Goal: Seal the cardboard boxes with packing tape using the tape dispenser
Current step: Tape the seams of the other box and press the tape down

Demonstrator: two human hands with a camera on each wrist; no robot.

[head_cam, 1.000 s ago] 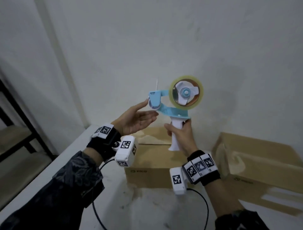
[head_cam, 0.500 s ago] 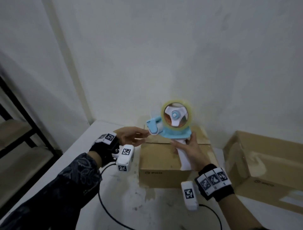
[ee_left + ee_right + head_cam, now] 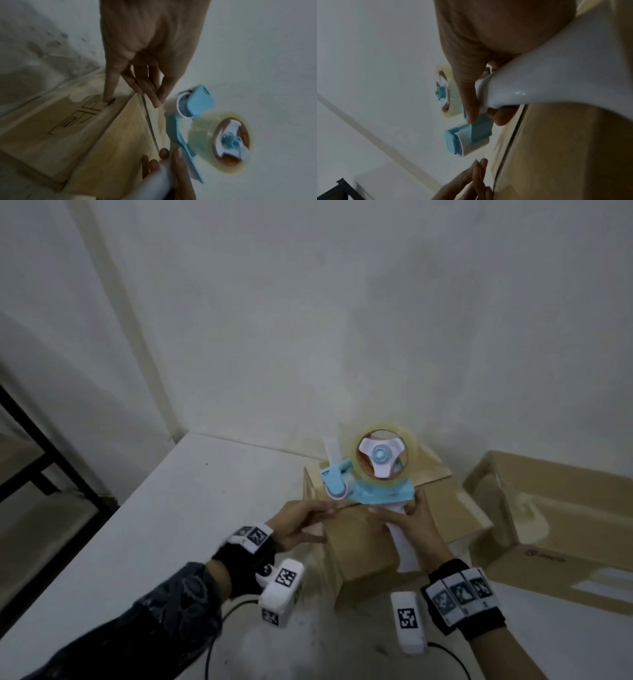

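Note:
A blue tape dispenser [image 3: 368,486] with a clear tape roll [image 3: 383,455] hovers just over the top of a small cardboard box [image 3: 363,546]. My right hand [image 3: 414,522] grips its white handle [image 3: 402,542]; the right wrist view shows the fingers curled round the handle [image 3: 556,75]. My left hand [image 3: 298,520] rests at the box's upper left edge, fingers straight. In the left wrist view the fingers [image 3: 154,94] lie by the top seam and the thumb presses the side face [image 3: 85,111]. The dispenser's roller [image 3: 188,105] is close to those fingertips.
A second, larger cardboard box [image 3: 555,525] lies to the right on the white table [image 3: 191,501]. A wall corner stands right behind the boxes. A black shelf frame [image 3: 44,453] is off the table's left edge. Cables trail near the front edge.
The right hand has brought the dispenser down from mid-air to the small box's top. The left hand left the dispenser's front and dropped to the box's left edge.

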